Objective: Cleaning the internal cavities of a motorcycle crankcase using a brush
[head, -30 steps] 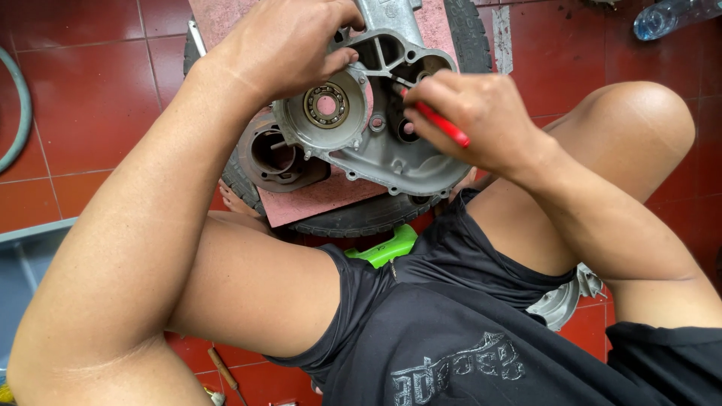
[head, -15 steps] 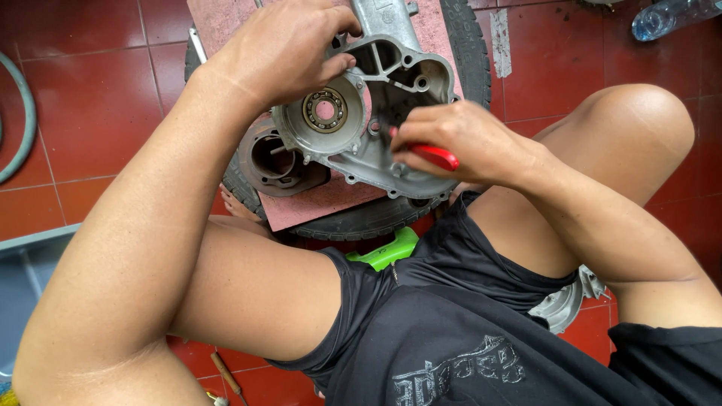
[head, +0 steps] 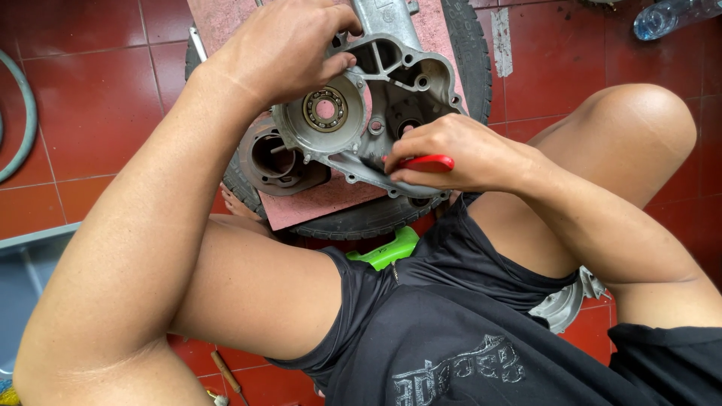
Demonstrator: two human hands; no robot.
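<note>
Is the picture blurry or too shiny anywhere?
Head view: soft, even light; the grey metal engine casing and its round bearing look sharp, without glare. The right hand with the red-handled tool is slightly soft. The clear plastic bottle glints mildly. Edges curve a little.

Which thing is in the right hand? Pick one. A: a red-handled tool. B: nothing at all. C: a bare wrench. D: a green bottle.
A: the right hand grips a red-handled tool with its tip against the grey metal engine casing, which the left hand steadies from above.
</note>
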